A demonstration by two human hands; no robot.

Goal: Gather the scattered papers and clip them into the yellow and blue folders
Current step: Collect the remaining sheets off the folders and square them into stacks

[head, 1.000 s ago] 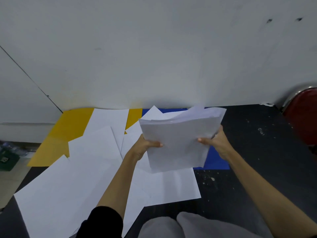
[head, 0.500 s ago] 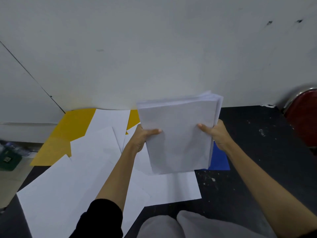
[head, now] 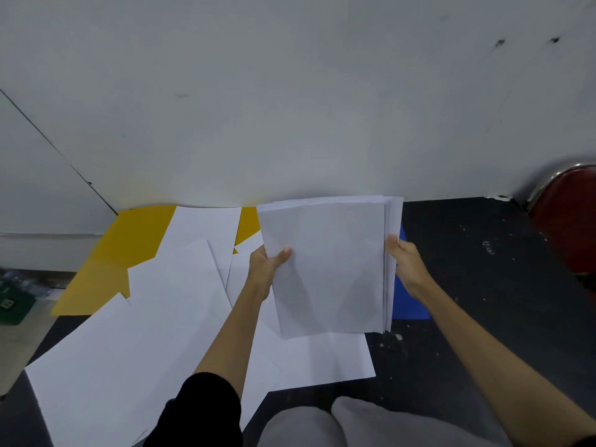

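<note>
Gathered stack (head: 325, 269) held upright btwn both hands: left hand (head: 266, 269) pinches its left edge, thumb in front; right hand (head: 404, 266) clasps its right edge. Step in hand: squaring the sheets, prob. Loose papers (head: 135, 333) lie below-left of left hand, yellow folder (head: 129, 246) beyond them; blue folder (head: 409, 304) just under right hand. Next: collect remaining sheets w/o losing alignment.

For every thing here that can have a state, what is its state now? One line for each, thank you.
Stack: held upright, lower edge on the sheets.
Left hand: grips the stack's left edge.
Right hand: grips the stack's right edge.
Loose sheets: scattered flat, overlapping.
Yellow folder: lies flat, partly covered by sheets.
Blue folder: lies flat, mostly hidden behind the stack.
</note>
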